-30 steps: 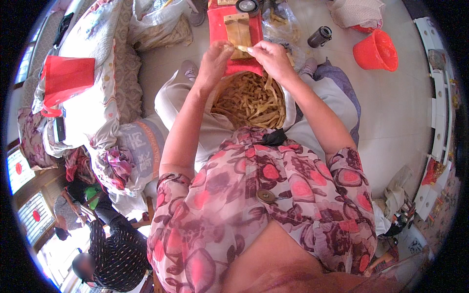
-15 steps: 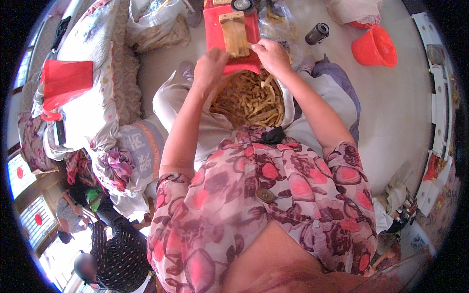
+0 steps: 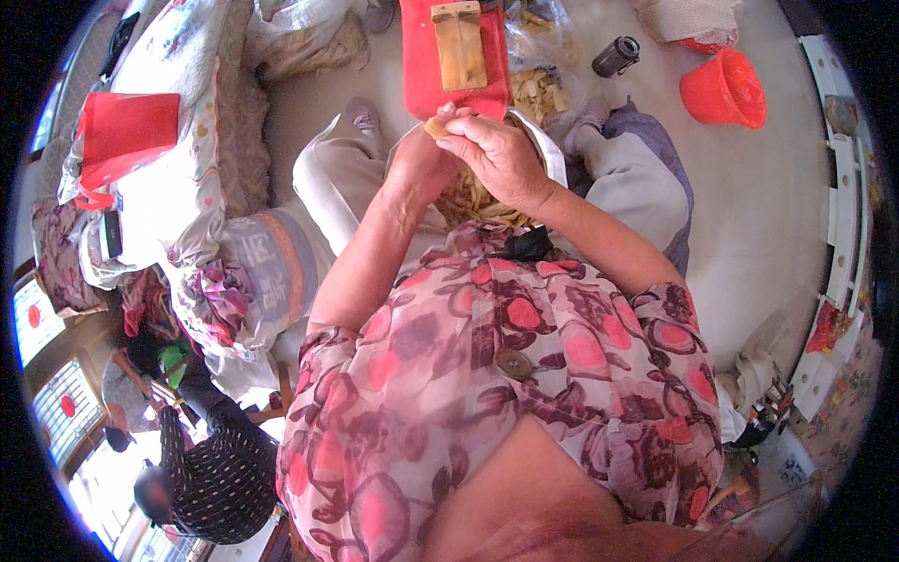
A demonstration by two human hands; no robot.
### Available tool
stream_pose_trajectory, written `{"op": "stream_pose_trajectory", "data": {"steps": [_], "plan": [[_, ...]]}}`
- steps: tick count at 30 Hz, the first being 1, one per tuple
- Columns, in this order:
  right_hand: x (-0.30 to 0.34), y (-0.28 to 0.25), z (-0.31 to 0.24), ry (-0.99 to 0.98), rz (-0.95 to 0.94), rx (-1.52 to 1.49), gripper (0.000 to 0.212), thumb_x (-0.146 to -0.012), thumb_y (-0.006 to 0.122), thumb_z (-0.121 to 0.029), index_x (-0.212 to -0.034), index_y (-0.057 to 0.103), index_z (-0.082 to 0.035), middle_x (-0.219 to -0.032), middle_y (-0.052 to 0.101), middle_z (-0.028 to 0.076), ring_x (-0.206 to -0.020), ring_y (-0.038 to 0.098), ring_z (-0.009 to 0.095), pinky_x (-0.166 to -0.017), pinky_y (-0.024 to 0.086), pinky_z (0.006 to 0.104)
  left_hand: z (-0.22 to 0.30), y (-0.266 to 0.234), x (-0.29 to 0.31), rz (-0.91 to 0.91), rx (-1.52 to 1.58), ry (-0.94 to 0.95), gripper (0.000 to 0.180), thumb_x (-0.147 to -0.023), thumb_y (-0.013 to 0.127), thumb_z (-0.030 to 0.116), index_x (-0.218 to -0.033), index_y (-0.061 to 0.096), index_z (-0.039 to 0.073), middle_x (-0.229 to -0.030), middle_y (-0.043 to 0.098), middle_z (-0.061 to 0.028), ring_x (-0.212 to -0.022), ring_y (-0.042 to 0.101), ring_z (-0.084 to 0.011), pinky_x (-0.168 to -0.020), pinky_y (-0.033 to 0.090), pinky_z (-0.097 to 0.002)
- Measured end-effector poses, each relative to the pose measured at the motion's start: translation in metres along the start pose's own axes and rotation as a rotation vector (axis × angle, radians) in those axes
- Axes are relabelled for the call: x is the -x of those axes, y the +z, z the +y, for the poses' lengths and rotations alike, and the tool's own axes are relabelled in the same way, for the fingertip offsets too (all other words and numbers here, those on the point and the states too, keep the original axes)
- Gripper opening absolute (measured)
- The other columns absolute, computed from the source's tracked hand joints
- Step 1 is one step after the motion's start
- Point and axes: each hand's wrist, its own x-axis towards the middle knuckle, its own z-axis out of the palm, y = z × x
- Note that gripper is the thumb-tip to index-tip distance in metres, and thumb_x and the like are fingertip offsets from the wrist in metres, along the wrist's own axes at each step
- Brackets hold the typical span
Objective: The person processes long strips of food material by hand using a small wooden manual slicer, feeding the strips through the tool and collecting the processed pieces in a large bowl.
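Observation:
My two hands meet just above my lap. My right hand [image 3: 501, 159] pinches a small yellowish strip [image 3: 435, 127] between thumb and fingers. Curled close against it, my left hand [image 3: 421, 164] is closed, its fingers partly hidden behind the right, and what it holds I cannot make out. Below them, a container of yellow-brown strips [image 3: 482, 202] sits between my thighs, mostly covered by my hands. Just ahead lies a wooden block [image 3: 459, 56] with a raised crosspiece at its far end, on a red cloth-covered surface [image 3: 426, 84].
Beyond my right hand is a clear plastic bag with yellowish pieces [image 3: 536, 94]. A dark cylindrical flask [image 3: 615, 57] and a red bucket [image 3: 723, 89] stand farther right. At left are a bed [image 3: 173, 84] and a red bag [image 3: 131, 136]. Another person [image 3: 220, 468] sits lower left.
Both hands have drawn back from the wooden block toward my lap and come together. The right hand has moved left and now overlaps the left one.

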Motion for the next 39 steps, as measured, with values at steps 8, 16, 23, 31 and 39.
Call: {"op": "stream_pose_trajectory", "data": {"steps": [8, 16, 23, 31, 39], "plan": [[-0.012, -0.003, 0.017, 0.09, 0.042, 0.111, 0.02, -0.091, 0.048, -0.022, -0.09, 0.052, -0.003, -0.071, 0.057, 0.019, -0.067, 0.058, 0.037, -0.058, 0.043, 0.0429, -0.007, -0.001, 0.008, 0.016, -0.804, 0.09, 0.024, -0.087, 0.044, 0.017, -0.104, 0.056, 0.004, -0.095, 0.06, -0.0094, -0.083, 0.058, -0.0242, -0.075, 0.048, -0.0359], [-0.012, -0.007, 0.009, 0.907, -0.112, -1.137, 0.018, -0.092, 0.046, -0.025, -0.097, 0.053, -0.01, -0.074, 0.051, -0.001, -0.053, 0.044, 0.006, -0.041, 0.035, 0.0204, 0.021, 0.035, 0.026, 0.177, -1.537, 1.142, 0.036, -0.072, 0.045, -0.006, -0.105, 0.056, 0.005, -0.095, 0.056, -0.0171, -0.089, 0.055, -0.0342, -0.077, 0.045, -0.0393], [-0.012, -0.022, 0.001, 0.218, -0.238, 0.081, 0.029, -0.091, 0.05, -0.029, -0.098, 0.051, -0.001, -0.07, 0.055, 0.017, -0.065, 0.057, 0.028, -0.057, 0.043, 0.0357, 0.019, 0.03, 0.026, 0.188, -1.213, 0.709, 0.013, -0.09, 0.047, 0.005, -0.099, 0.056, 0.003, -0.084, 0.059, -0.0064, -0.08, 0.058, -0.0187, -0.073, 0.046, -0.027], [-0.018, -0.024, 0.016, 0.187, -0.072, -0.247, 0.021, -0.085, 0.06, -0.023, -0.084, 0.062, -0.002, -0.062, 0.057, 0.0, -0.052, 0.051, 0.009, -0.048, 0.041, 0.0253, 0.014, 0.017, 0.019, 0.034, -0.655, 0.289, 0.017, -0.089, 0.046, 0.01, -0.099, 0.055, 0.0, -0.087, 0.061, -0.0034, -0.083, 0.059, -0.0126, -0.077, 0.044, -0.0239], [-0.01, -0.022, 0.019, 0.607, -0.176, -0.623, 0.018, -0.087, 0.059, -0.021, -0.091, 0.065, -0.004, -0.062, 0.051, -0.006, -0.051, 0.042, 0.002, -0.046, 0.034, 0.0181, 0.01, 0.006, 0.007, 0.096, -0.966, 0.558, 0.03, -0.092, 0.051, 0.026, -0.105, 0.057, 0.0, -0.076, 0.063, -0.011, -0.074, 0.061, -0.0148, -0.066, 0.047, -0.0289]]}}
